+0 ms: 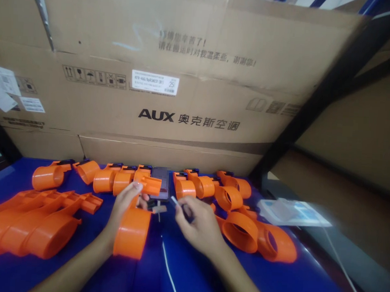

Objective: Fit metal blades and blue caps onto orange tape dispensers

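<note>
My left hand (128,199) is closed around an orange plastic ring part (132,233). The part's wide ring hangs below my fingers, and its short slotted stem points right. My right hand (199,224) is level with it, a little to the right, its fingers pinched on a small, thin, pale strip (175,201). What kind of strip this is, I cannot tell. Between the hands, a small greyish flat piece (159,209) shows near the stem, too blurred to name. A dark phone-like device (160,179) lies behind them.
Similar orange parts (49,177) line the back of the blue table (182,271), several with dark pieces attached. More nest at left (51,236) and lie at right (239,231). A white cable (169,266) runs toward me. A large cardboard box (191,93) stands behind; a black frame bar (301,108) slants at right.
</note>
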{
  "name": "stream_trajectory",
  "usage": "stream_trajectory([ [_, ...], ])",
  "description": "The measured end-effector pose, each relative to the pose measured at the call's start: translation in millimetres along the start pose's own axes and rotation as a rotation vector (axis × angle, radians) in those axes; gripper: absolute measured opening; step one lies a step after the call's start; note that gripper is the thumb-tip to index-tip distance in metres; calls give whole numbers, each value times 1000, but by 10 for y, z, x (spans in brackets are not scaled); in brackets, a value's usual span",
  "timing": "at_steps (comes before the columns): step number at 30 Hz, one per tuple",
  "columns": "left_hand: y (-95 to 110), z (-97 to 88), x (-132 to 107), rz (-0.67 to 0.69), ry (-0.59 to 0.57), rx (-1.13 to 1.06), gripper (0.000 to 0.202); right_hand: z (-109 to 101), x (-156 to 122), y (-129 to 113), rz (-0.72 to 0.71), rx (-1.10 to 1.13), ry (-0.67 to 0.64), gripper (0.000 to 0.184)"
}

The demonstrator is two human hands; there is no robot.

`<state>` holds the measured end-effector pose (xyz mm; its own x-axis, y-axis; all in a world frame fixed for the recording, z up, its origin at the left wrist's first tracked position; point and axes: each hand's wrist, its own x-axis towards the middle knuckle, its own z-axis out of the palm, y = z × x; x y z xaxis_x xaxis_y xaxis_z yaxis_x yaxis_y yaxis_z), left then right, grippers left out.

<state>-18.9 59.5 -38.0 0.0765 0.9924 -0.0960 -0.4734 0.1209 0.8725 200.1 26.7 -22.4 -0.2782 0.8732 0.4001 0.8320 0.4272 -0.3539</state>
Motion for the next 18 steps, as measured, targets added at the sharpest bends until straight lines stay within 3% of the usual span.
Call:
stream_trajectory([
  [3, -30, 51, -38, 40, -37, 72, 38, -74, -9, 47, 87, 195, 225, 25],
  [5, -59, 84, -81, 57, -65, 114, 34, -89, -20, 58, 117, 392, 295, 22],
  [11, -115, 158, -196, 56, -109, 200, 29, -66, -11, 6, 195, 882, 218, 17],
  [18, -142, 180, -224, 62, -172, 213, 28, -120, 31, 17, 242, 899, 186, 24],
])
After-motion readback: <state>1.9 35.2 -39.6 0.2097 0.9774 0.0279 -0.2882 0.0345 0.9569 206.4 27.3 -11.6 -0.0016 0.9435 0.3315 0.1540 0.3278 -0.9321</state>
